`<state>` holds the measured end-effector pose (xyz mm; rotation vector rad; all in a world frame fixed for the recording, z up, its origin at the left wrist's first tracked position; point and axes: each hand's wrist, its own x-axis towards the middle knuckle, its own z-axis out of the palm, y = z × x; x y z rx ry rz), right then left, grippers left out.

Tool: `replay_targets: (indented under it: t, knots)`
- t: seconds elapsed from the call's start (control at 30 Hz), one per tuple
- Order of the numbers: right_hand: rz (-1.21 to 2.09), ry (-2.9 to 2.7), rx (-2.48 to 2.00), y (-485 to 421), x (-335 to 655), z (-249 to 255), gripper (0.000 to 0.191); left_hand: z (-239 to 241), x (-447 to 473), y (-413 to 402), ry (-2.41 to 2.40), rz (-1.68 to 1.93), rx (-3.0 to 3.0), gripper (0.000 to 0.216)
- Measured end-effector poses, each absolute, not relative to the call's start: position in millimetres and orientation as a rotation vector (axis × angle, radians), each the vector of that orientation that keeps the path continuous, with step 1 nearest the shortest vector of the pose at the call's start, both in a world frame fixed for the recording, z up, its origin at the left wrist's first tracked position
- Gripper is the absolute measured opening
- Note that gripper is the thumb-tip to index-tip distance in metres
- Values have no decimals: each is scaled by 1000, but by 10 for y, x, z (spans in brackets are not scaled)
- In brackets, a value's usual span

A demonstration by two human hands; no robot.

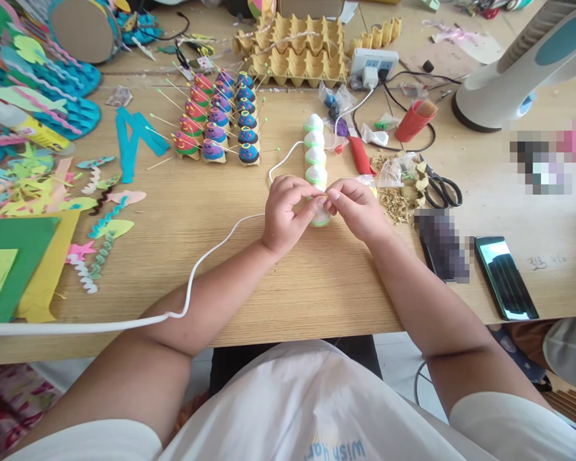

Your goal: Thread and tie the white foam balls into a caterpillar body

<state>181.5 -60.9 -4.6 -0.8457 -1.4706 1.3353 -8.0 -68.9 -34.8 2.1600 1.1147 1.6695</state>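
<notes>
Both hands meet over the near end of a row of egg-carton cups [315, 157] coated in white with pale green rims. My left hand [290, 211] pinches thumb against forefinger. My right hand [352, 208] is closed the same way, its fingertips touching the left ones. Whatever sits between the fingertips is too small and covered to make out. Part of the nearest cup shows below the fingers. Left of the row stand painted egg-carton caterpillars in red [187, 144], purple [214, 142] and blue [248, 144], with thin sticks poking out.
Yellow egg cartons [297, 54] and a power strip [373, 64] lie at the back. On the right are a red cup of sticks [415, 121], scissors [442, 187], a phone [505, 278] and a white lamp [504, 83]. Paper cutouts [110, 227] and a white cable [196, 266] are leftward.
</notes>
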Motion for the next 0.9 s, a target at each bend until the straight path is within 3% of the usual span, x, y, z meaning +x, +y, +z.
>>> replay_targets:
  t: [0.3,0.6,0.9]
  knots:
    - [1359,-1465,-812,-605,1805,-65,55,-354,-54,-695,1040,1767,2135,21]
    - [1362,-1427,-818,-570,1828,-95,55,-350,-68,-706,1025,1681,2117,31]
    - [1330,-1478,-803,-584,1833,-51,57,-360,-68,-685,1028,1697,2150,22]
